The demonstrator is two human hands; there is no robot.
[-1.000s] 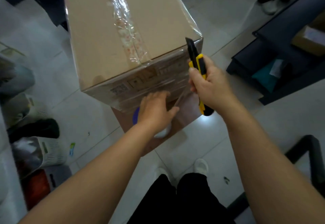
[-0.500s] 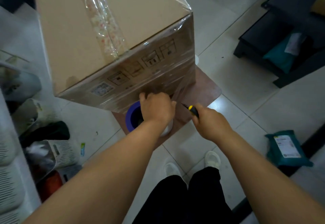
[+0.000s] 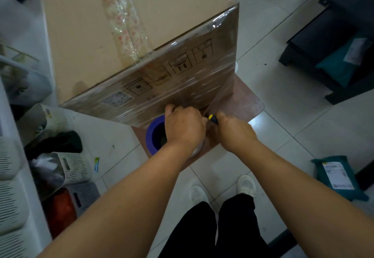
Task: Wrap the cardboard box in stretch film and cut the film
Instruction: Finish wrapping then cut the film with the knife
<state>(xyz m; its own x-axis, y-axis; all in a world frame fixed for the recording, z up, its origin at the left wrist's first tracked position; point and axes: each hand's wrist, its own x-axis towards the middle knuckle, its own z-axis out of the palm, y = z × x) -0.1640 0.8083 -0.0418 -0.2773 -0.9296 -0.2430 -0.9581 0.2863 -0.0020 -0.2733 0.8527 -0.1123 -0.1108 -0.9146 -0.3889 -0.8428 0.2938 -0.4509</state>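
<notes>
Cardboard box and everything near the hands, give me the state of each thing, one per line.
cardboard box: closed, taped on top, sides wrapped in film
stretch film roll: on end at the box's foot, under the left hand
utility knife: held low at the film, blade hidden
left hand: resting on the roll
right hand: gripping the knife

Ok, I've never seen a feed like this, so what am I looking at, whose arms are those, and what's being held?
There is no machine, just a person wearing a head camera that looks down at their own arms, legs and shoes. The left hand holds the film roll, with its blue core, low against the box. The right hand grips a yellow and black knife beside it, where the film leaves the box. The box, already wrapped on its sides, stands on a brown board on the tiled floor. Baskets sit to the left.
</notes>
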